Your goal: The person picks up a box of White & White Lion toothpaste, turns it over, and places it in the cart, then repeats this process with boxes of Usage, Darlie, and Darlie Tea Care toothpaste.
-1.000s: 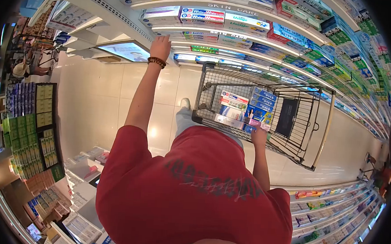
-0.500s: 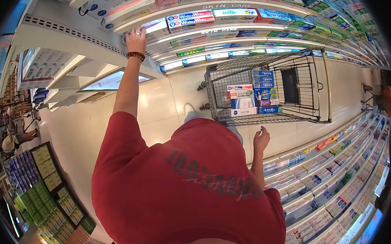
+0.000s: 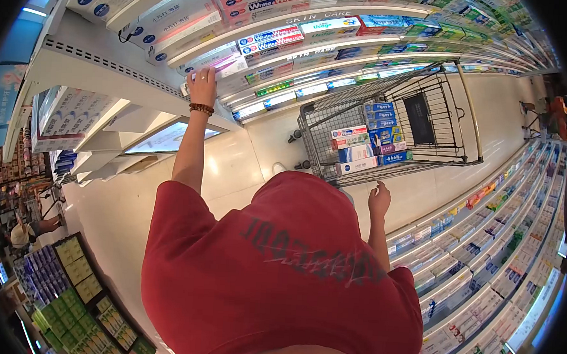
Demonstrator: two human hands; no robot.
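Note:
My left hand point(image 3: 203, 84), with a bead bracelet on the wrist, reaches up to a lit shelf edge point(image 3: 251, 71) and rests on a white toothpaste box point(image 3: 208, 55) there; whether the fingers grip it is unclear. My right hand point(image 3: 379, 199) hangs with fingers apart and holds nothing, just short of the near end of a wire shopping cart point(image 3: 314, 124). Several blue, red and white toothpaste boxes point(image 3: 367, 140) lie stacked in the cart. My red shirt fills the lower middle of the view.
Shelves packed with boxed goods point(image 3: 486, 254) line the right side of the aisle. A low display of small packs point(image 3: 63, 274) stands at the lower left. Another person point(image 3: 24, 229) is at the far left. Pale tiled floor point(image 3: 133, 194) runs between.
My right hand has left the boxes in the cart and hangs free beside it. My left hand has shifted left along the shelves to another box. The view has swung.

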